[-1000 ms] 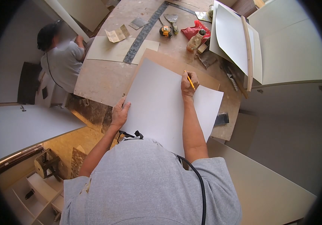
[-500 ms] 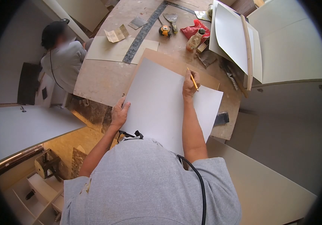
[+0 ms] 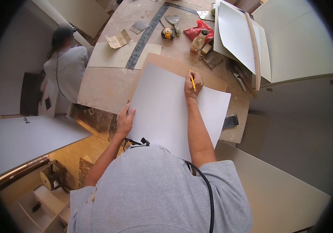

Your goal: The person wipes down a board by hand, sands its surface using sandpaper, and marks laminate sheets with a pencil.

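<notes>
A large white sheet (image 3: pixel 158 105) lies over a brown board (image 3: pixel 209 79) on the worktable, its near end reaching my body. My left hand (image 3: pixel 125 120) grips the sheet's left edge, thumb on top; the fingers beneath are partly hidden. In my right hand (image 3: pixel 194 83) is a yellow pencil (image 3: pixel 192 80), held near the sheet's far edge, where the brown board shows beyond it. Whether the pencil's tip touches anything is hidden by the hand.
A metal square (image 3: pixel 147 39), tape measure (image 3: pixel 167 33), putty knife (image 3: pixel 173 24), bottle (image 3: pixel 199 41) and red bag (image 3: pixel 196 29) lie on the worktable (image 3: pixel 100 91). White sheets with a wooden strip (image 3: pixel 255 50) stand at right. Another person (image 3: pixel 67 66) sits at left.
My right hand has moved left along the sheet's far edge with the pencil, which now stands more upright in view. My left hand keeps its place. The other person's head has turned.
</notes>
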Available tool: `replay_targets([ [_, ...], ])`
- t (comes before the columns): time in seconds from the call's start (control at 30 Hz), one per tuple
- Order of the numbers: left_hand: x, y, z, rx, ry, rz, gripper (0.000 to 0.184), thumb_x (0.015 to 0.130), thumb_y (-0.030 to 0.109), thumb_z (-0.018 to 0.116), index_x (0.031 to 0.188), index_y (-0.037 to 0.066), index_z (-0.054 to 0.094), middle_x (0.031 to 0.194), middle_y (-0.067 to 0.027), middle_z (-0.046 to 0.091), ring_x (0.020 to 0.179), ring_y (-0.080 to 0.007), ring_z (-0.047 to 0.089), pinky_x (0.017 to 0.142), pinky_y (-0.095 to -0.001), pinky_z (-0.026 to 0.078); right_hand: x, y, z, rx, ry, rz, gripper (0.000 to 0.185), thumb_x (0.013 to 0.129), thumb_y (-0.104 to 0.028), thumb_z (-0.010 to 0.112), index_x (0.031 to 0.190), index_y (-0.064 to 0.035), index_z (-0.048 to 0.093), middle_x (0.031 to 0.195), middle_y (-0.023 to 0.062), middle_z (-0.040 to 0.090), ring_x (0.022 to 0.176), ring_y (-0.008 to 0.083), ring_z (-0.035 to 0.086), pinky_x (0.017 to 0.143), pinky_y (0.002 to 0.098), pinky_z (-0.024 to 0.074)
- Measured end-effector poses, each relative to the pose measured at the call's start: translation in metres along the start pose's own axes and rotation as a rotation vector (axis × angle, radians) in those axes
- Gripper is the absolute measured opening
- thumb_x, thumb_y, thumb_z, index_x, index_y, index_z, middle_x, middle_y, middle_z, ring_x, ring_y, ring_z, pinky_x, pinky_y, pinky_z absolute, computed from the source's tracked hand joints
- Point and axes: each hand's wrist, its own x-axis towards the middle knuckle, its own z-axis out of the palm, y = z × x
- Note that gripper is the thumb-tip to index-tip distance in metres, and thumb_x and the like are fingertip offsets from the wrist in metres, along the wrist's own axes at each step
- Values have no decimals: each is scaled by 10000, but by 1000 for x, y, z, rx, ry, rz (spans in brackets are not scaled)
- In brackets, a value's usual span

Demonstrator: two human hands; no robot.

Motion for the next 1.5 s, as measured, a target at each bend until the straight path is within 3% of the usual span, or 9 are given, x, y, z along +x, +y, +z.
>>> replay_targets([
  [0.33,2,-13,4,-5,13,-9,365,1015,237,629,1322,41,653,1153,-206,742,1063,-342,719,937,-412,537,-3,7,3,-21,49,-12,82,890,-104,711,911,-25,707,881,177,716,848,386,670,788,478,532],
  [0.43,2,-13,3,56,27,6,369,1012,238,631,1323,40,655,1161,-211,740,1068,-351,719,937,-416,537,3,9,-8,117,76,224,141,925,-146,717,972,-13,709,878,109,728,756,220,655,718,373,536],
  [0.5,0,-14,2,113,23,10,370,1011,238,631,1322,39,656,1164,-212,740,1070,-356,718,937,-418,537,11,1,-31,580,62,475,166,959,-165,714,969,1,703,879,40,710,759,109,600,706,286,508],
  [0.6,1,-13,2,13,-1,3,366,1011,232,628,1318,35,659,1168,-205,744,1072,-341,722,936,-410,538,-3,-14,-65,523,-19,415,177,983,-164,704,969,12,702,886,9,691,788,77,573,726,253,502],
  [0.77,0,-4,2,-90,6,35,353,1016,222,619,1311,34,666,1157,-186,752,1062,-301,726,925,-389,540,-53,-24,-83,315,-189,263,125,959,-113,711,1001,5,720,898,129,749,805,209,722,743,345,578],
  [0.97,3,-16,1,-44,-41,37,412,1037,190,618,1392,-20,619,1240,-120,735,1123,-177,660,1007,-330,500,-67,-29,-69,294,-141,257,136,959,-123,715,1015,0,719,943,143,744,827,232,715,757,359,573],
  [1.07,2,-13,3,-93,2,45,343,1018,218,621,1301,33,676,1149,-178,754,1065,-283,716,945,-385,531,-59,-26,-59,233,-105,237,136,958,-123,711,1021,-2,718,943,150,733,845,263,710,775,379,570],
  [1.4,4,-26,6,-100,18,68,382,1013,254,636,1314,21,670,1173,-199,747,1081,-326,715,961,-392,529,-57,-23,-51,73,-135,57,122,943,-93,693,1032,-10,706,966,165,705,928,352,670,839,450,547],
  [1.5,5,-31,7,-86,-23,19,364,1040,168,616,1360,-4,638,1205,-83,733,1086,-145,644,978,-305,503,-57,-23,-48,14,-111,-22,116,945,-73,677,1036,-5,702,955,169,688,927,362,651,852,465,537],
])
